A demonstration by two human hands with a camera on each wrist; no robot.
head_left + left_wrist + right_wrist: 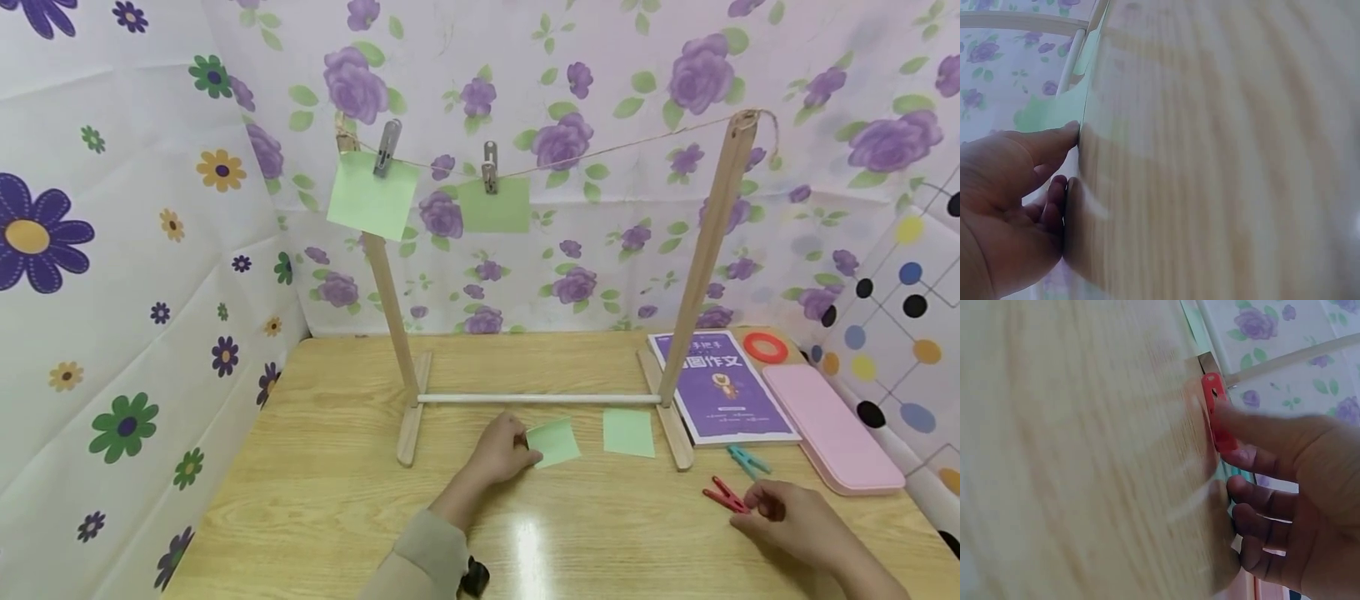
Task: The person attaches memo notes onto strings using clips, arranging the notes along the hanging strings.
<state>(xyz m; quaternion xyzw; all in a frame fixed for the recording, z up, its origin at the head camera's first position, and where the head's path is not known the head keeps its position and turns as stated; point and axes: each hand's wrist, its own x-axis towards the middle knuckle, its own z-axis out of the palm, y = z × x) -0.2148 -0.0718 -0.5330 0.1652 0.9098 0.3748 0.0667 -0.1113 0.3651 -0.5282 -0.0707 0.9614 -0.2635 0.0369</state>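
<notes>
My left hand (501, 450) is at the left edge of a light green sticky note (553, 442), pinching it between thumb and fingers low over the table. In the left wrist view the thumb (1063, 139) lies against the green paper (1054, 109). A second green note (628, 432) lies flat to its right. On the right side, my right hand (795, 521) pinches a red clothespin (726, 497) by one end between thumb and forefinger, close over the tabletop. The red clothespin (1215, 412) fills the pinch in the right wrist view. Just beyond it rests a teal clothespin (747, 461).
A wooden stand (701, 250) carries a string, where grey clothespins (490, 169) hold two green notes, one at left (372, 196) and one nearer the middle (495, 206). At right are a purple book (727, 387), a red ring (766, 347) and a pink case (832, 429).
</notes>
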